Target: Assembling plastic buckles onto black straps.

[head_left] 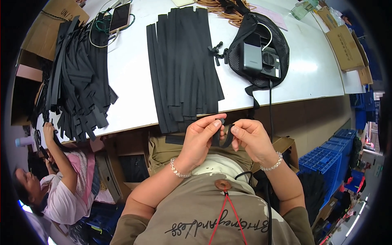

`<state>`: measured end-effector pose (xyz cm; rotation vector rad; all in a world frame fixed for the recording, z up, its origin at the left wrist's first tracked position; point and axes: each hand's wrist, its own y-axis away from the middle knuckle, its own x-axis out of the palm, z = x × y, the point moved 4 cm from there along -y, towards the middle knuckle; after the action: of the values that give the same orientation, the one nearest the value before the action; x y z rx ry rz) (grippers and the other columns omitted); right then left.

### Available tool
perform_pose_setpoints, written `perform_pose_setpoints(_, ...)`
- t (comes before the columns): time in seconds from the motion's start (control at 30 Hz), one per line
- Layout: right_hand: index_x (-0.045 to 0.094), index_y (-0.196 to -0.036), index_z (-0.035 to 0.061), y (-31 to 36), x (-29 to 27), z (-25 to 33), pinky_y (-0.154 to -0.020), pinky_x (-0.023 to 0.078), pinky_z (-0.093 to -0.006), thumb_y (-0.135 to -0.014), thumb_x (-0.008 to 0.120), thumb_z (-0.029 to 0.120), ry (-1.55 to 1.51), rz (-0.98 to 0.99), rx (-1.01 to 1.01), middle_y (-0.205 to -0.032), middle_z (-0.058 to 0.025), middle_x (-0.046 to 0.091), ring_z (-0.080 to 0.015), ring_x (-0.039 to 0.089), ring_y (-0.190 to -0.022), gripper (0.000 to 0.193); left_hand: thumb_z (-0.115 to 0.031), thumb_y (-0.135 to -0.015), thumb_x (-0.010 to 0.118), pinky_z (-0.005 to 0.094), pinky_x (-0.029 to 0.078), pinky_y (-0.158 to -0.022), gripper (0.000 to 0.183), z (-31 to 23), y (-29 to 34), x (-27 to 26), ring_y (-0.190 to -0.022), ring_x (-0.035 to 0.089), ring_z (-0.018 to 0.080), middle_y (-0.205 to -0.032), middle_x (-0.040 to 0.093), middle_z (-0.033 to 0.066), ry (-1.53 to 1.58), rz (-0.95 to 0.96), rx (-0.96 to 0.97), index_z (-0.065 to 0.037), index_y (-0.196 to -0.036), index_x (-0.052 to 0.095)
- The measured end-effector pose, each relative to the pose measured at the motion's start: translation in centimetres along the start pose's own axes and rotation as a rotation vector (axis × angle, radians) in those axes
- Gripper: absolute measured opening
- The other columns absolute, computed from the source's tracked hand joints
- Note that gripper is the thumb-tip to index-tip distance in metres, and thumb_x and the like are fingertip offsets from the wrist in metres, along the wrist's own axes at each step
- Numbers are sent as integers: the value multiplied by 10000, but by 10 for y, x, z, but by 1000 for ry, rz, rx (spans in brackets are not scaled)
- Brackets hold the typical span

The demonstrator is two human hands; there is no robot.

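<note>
My left hand (198,136) and my right hand (252,139) meet in front of my body, just off the table's near edge. Between them a short black strap (226,143) hangs in a loop. The thumb and forefinger of my left hand pinch one end; the fingertips of my right hand grip the other. Straight ahead on the white table (130,73) lies a wide stack of flat black strips (183,61). Its near ends jut over the edge close to my left hand.
A looser heap of black strips (81,81) lies on the left, near a phone (120,18) with cables. A black mesh bag (281,45) holds a power bank (252,57). Cardboard boxes (345,48) and blue crates (322,159) stand right. Another person (67,188) works at left.
</note>
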<state>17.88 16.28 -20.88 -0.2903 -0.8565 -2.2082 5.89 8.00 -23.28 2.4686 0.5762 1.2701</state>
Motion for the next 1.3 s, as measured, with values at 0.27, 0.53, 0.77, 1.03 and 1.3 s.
perform_pose_setpoints(0.27,553,-749,50,-4,3,4,-404,213,-159,-910,538,124,61,84,30,-628,55,486,18,312,-469,178,-120,-896,562,241,473,-601,197,0,1,0,-686,539,77,-776,594,20,-155,49,-21,-2,-1039,628)
perform_pose_setpoints(0.53,558,-726,43,-4,6,8,-416,224,-159,-881,544,83,101,64,20,-643,40,544,22,331,-486,161,-123,-891,565,239,473,-602,175,2,0,0,-671,529,76,-759,583,18,-124,55,-52,-5,-1001,632)
perform_pose_setpoints(0.77,559,-696,11,-4,9,15,-577,364,-184,-861,558,46,294,29,-46,-672,34,535,-15,437,-630,168,-111,-892,550,251,492,-596,152,1,1,2,-670,531,74,-756,583,22,-120,59,-75,-1,-965,627)
perform_pose_setpoints(1.03,561,-695,11,-6,9,14,-532,324,-170,-866,556,48,362,48,-87,-666,53,521,4,398,-607,175,-104,-892,549,254,511,-590,133,2,1,1,-666,539,73,-754,585,23,-109,48,-82,-6,-941,623)
perform_pose_setpoints(1.3,563,-726,5,-5,8,8,-506,318,-161,-886,546,52,409,24,-168,-673,55,526,11,399,-599,168,-85,-891,548,257,539,-586,113,3,1,1,-641,555,76,-753,594,29,-111,52,-77,-11,-937,619)
